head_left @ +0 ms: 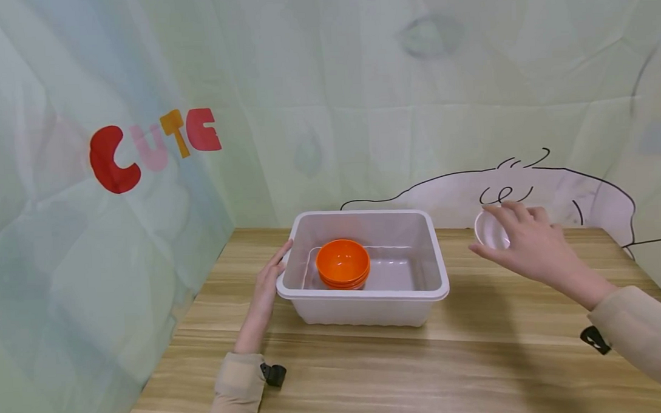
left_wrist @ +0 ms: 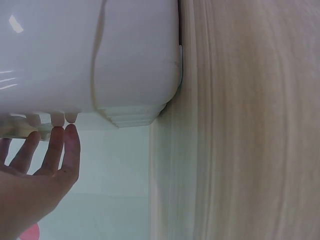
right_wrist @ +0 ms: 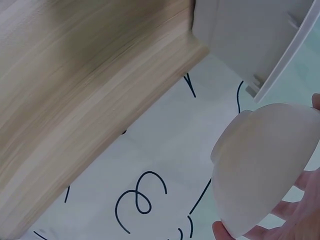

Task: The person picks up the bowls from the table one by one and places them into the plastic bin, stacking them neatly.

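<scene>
A white plastic tub [head_left: 361,312] stands on the wooden table, and a stack of orange bowls [head_left: 343,261] sits in its left half. My left hand [head_left: 264,285] lies against the tub's left side, near the rim. In the left wrist view its fingertips [left_wrist: 71,131] touch the tub's outer wall, fingers extended. To the right of the tub, my right hand [head_left: 536,248] holds a small white bowl [head_left: 491,230] above the table, its opening tilted toward the head camera. The bowl's smooth outside [right_wrist: 265,160] and foot ring show in the right wrist view, with fingers at its rim.
The wood-grain table [head_left: 358,375] ends at a back edge behind the tub. Pale printed curtains [head_left: 327,109] hang behind it and along the left, with coloured letters and a line-drawn face.
</scene>
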Demonstrator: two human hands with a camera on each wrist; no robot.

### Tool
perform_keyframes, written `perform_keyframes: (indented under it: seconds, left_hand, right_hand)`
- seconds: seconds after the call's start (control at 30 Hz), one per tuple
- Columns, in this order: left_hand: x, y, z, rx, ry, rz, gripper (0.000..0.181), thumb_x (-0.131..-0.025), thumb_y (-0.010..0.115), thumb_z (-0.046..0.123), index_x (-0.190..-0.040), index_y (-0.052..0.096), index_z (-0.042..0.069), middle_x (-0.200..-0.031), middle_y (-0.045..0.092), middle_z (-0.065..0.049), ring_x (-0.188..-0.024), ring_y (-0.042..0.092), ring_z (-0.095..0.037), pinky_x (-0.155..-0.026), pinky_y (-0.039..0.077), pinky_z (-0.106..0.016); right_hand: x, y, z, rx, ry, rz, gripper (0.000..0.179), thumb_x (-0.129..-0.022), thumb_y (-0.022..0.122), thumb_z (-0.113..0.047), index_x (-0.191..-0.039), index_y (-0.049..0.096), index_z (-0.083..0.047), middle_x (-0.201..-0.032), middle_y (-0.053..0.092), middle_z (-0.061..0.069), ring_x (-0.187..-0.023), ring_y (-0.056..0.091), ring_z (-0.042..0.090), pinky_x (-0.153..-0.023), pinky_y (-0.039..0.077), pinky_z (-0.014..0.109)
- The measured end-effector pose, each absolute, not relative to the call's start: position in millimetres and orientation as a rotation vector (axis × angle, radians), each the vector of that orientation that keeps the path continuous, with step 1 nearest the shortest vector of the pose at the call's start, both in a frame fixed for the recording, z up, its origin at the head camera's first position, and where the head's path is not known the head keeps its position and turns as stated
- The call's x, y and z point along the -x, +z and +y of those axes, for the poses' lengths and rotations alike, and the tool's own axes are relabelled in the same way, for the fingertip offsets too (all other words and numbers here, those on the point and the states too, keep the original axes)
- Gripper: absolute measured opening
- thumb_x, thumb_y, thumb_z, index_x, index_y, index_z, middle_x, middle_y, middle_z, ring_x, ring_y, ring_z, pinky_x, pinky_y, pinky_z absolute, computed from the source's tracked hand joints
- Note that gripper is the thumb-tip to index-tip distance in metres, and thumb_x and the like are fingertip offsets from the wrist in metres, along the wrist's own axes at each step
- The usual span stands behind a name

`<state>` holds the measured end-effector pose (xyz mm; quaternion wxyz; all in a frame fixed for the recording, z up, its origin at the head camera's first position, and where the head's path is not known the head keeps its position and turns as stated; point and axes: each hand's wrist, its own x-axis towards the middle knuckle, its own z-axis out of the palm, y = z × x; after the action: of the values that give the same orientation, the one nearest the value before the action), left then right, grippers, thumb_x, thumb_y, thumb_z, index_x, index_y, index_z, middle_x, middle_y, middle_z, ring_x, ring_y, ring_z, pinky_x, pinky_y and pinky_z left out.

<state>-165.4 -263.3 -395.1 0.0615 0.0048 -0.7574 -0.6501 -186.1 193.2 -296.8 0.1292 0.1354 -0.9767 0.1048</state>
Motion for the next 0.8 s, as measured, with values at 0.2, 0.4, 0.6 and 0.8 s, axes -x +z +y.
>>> perform_keyframes:
  seconds: [0.2, 0.4, 0.6, 0.8]
  left_hand:
    - [165, -395, -264, -0.007, -1.974, -2.295, 0.046, -0.099, 0.036, 0.025, -0.143, 0.045, 0.032, -0.155, 0.035, 0.008, -0.146, 0.027, -0.018, -0.116, 0.023, -0.051]
    - [165, -395, -264, 0.003, -1.986, -2.288, 0.046, -0.099, 0.036, 0.024, -0.144, 0.045, 0.031, -0.156, 0.035, 0.007, -0.147, 0.027, -0.018, -0.117, 0.022, -0.05]
    - [164, -395, -263, 0.005, -1.979, -2.289, 0.047, -0.098, 0.036, 0.026, -0.144, 0.044, 0.031, -0.156, 0.034, 0.008, -0.147, 0.025, -0.019, -0.117, 0.02, -0.052]
    - [165, -395, -263, -0.002, -1.974, -2.289, 0.047, -0.098, 0.036, 0.026, -0.143, 0.045, 0.032, -0.155, 0.035, 0.009, -0.147, 0.025, -0.018, -0.117, 0.02, -0.053]
  right_hand:
    - [185, -293, 185, -0.412, 0.298, -2.84, 0.088, -0.079, 0.054, -0.073, -0.146, 0.037, -0.018, -0.143, 0.038, 0.021, -0.12, 0.034, 0.054, -0.073, 0.037, 0.071]
    - [185, -288, 178, -0.427, 0.287, -2.851, 0.089, -0.079, 0.052, -0.074, -0.145, 0.037, -0.018, -0.144, 0.037, 0.022, -0.123, 0.033, 0.055, -0.076, 0.037, 0.073]
    - [186, -286, 172, -0.449, 0.297, -2.836, 0.087, -0.078, 0.054, -0.073, -0.145, 0.038, -0.02, -0.144, 0.038, 0.02, -0.124, 0.033, 0.052, -0.077, 0.036, 0.072]
    - [188, -283, 163, -0.47, 0.299, -2.826, 0.086, -0.079, 0.053, -0.073, -0.145, 0.038, -0.02, -0.142, 0.039, 0.019, -0.123, 0.034, 0.051, -0.077, 0.037, 0.071]
